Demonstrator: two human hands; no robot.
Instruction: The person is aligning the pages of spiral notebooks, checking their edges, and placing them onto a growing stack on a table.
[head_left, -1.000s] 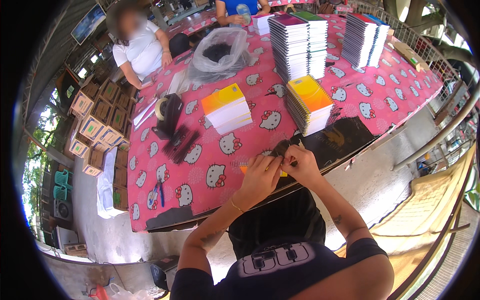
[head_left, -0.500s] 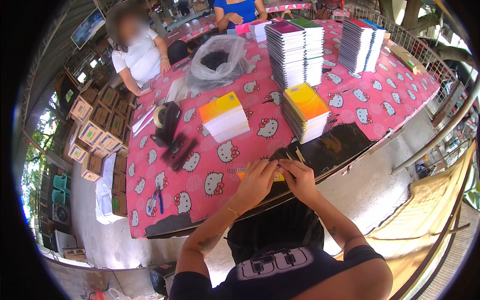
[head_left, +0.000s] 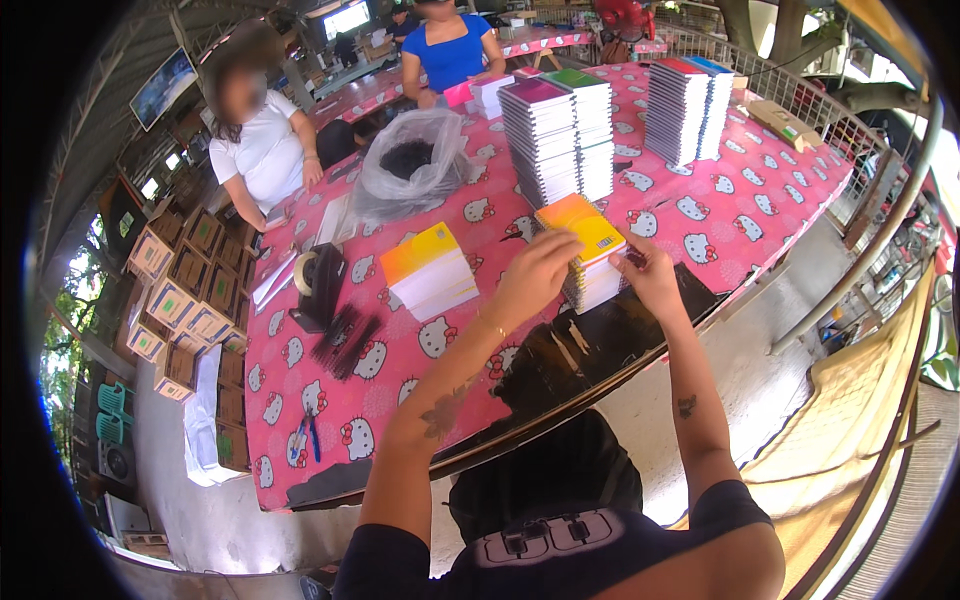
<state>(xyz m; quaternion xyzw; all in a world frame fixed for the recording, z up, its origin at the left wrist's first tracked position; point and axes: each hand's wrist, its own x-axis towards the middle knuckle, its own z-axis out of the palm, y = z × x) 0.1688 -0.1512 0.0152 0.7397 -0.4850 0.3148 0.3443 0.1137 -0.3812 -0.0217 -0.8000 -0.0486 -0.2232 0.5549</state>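
Note:
A stack of yellow-orange spiral notebooks [head_left: 596, 285] stands in front of me at the table's near side. On its top lies a yellow-orange spiral notebook [head_left: 588, 222]. My left hand [head_left: 545, 268] grips that notebook's left and near side, fingers bent over the cover. My right hand [head_left: 648, 275] pinches at the right edge, thumb and fingers closed around the corner. The fingertips are partly hidden. To the left sits a second stack of yellow-covered books [head_left: 430, 270], with no coils visible. Black binding coils [head_left: 347, 342] lie in a bundle beside a black tape dispenser [head_left: 320, 285].
Tall notebook stacks [head_left: 540, 140] rise behind the yellow one; more stacks [head_left: 680, 115] stand farther right. A clear bag of black coils [head_left: 412, 165] sits mid-table. Blue-handled pliers [head_left: 314, 438] lie near left. Two people stand across the table. Cartons [head_left: 195, 270] are piled at left.
Both hands have moved from the table's near edge up to the yellow notebook stack, bringing the notebook they were working on. The view has shifted slightly.

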